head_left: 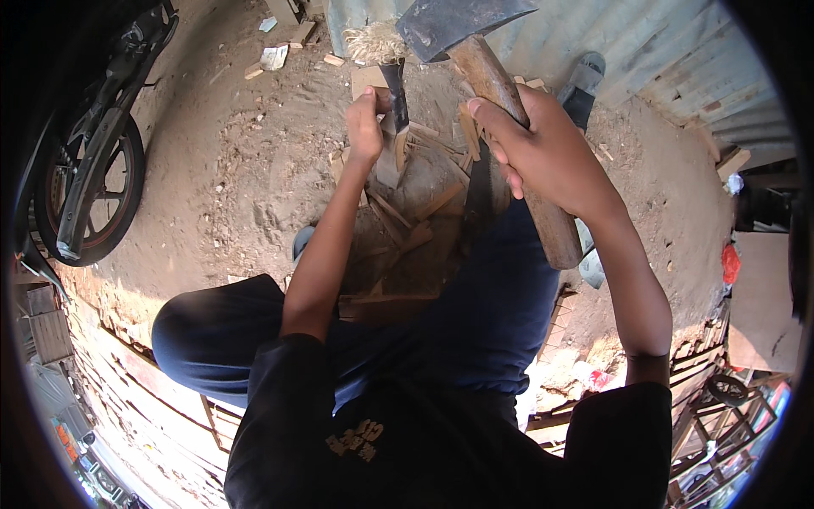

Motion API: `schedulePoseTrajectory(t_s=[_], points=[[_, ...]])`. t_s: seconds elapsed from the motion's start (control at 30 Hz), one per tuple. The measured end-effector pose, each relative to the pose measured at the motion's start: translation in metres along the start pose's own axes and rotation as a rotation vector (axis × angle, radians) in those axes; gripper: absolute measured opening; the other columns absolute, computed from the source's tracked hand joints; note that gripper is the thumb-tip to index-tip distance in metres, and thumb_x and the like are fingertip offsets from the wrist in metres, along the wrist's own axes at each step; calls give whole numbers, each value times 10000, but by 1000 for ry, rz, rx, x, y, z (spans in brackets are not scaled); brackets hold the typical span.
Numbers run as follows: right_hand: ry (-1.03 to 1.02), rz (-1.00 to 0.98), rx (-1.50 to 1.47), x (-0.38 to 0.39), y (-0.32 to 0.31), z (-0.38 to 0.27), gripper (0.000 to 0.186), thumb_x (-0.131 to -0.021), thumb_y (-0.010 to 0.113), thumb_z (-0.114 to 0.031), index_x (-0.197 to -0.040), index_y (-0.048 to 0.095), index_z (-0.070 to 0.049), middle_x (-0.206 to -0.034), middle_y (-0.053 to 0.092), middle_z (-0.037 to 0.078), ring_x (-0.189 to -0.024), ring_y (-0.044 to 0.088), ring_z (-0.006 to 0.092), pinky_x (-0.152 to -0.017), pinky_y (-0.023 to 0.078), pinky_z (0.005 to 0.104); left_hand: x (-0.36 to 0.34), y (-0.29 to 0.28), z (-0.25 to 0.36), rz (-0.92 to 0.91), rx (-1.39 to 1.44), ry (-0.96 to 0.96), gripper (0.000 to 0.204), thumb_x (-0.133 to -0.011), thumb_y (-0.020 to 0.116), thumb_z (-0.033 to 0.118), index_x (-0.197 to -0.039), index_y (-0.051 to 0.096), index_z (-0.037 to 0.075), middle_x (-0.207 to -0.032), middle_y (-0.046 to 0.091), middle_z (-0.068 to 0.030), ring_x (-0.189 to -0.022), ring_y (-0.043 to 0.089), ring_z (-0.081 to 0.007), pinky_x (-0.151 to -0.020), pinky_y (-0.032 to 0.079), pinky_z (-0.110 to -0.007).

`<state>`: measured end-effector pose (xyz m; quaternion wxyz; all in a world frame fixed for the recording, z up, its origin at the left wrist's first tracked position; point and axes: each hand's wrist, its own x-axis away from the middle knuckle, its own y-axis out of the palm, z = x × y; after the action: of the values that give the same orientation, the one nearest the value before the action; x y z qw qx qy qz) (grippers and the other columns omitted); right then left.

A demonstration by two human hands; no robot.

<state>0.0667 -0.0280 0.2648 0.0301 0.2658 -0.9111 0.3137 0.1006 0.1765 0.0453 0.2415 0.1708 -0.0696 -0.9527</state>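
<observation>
Head view, sole one. Gripped in the right hand (551, 153): an axe (454, 27), lifted in front of the body, head toward the far side, butt toward the near. Clasped about mid-handle, probably to balance the heavy head and control its tilt.

Well apart, farther left: the left hand (365, 131), curled about a dark chisel-like tool (396, 93) with a frayed, fibrous top (373, 44). Held nearly upright, likely to steady it; gripped below the top, perhaps to keep fingers clear of it. Cannot tell exactly where fingertips press.

Below, on the dirt ground (280, 170): scattered wood offcuts (437, 201), within easy reach between the legs. Just beside the right leg (509, 263): a dark saw blade (480, 182), partly hidden.
</observation>
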Motion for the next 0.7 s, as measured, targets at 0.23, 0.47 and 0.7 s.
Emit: schedulePoseTrajectory(t_s=[0.23,0.47,0.7], points=[[78,6,-112,0,1,-6,359,-916,580,-341,-828,517,0,-543,483,21,-421,493,110,-428,436,275,-28,18,78,-303,11,-52,238,-849,682,212,-893,664,-21,-864,665,-122,-740,608,-122,-637,463,-251],[60,43,-198,6,-4,-17,320,-957,561,-329,-947,551,-9,-597,466,8,-408,445,81,-387,389,248,-40,29,95,-140,-149,-23,279,-817,727,220,-990,668,8,-938,702,-69,-849,647,-166,-766,505,-325],[-279,426,-220,28,-48,-72,308,-983,514,-347,-960,546,-42,-595,450,7,-398,402,51,-374,330,202,-38,50,102,-192,-396,37,306,-841,710,259,-1039,650,33,-985,705,-78,-938,656,-211,-874,493,-347]])
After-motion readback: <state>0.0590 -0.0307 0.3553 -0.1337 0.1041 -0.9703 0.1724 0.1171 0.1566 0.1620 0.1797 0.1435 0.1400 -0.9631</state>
